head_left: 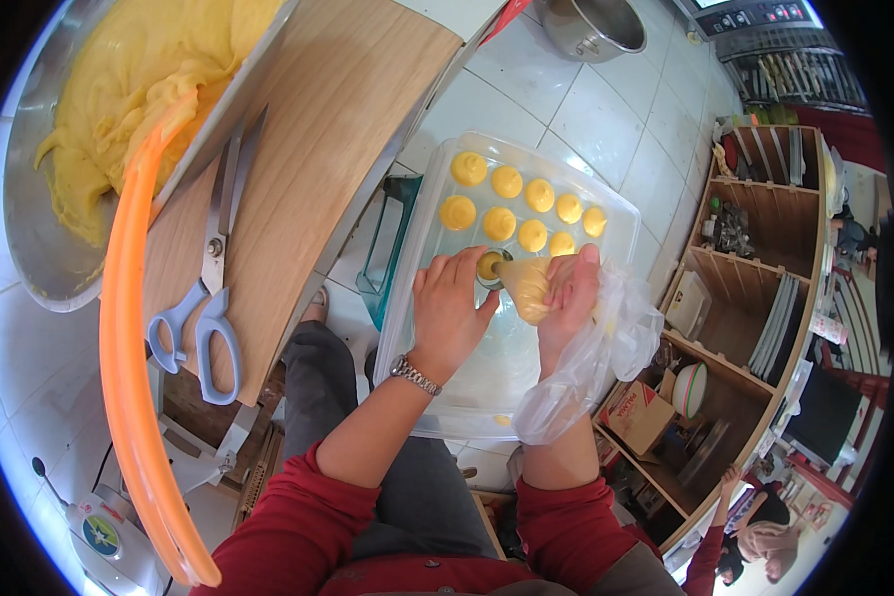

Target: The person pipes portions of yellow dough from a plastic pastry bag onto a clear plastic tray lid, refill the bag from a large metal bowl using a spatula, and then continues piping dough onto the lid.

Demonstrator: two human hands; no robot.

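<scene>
A translucent plastic tray (482, 363) lies in front of me with two rows of yellow piped mounds (499, 223) at its far end. My right hand (570, 298) is closed around a clear piping bag (529, 290) filled with yellow batter, its loose top hanging over my wrist. The bag's nozzle points left, into a small round ring (489, 268) with yellow batter inside. My left hand (445, 306) steadies this ring on the tray between fingers and thumb, which hide part of its edge.
On the left, a wooden tabletop (338, 89) bears scissors (214, 248) and a metal bowl (30, 228) of yellow batter with an orange spatula (129, 328). A metal pot (596, 28) sits on the tiled floor. Wooden shelves (755, 268) stand at right, with people (765, 536) beyond.
</scene>
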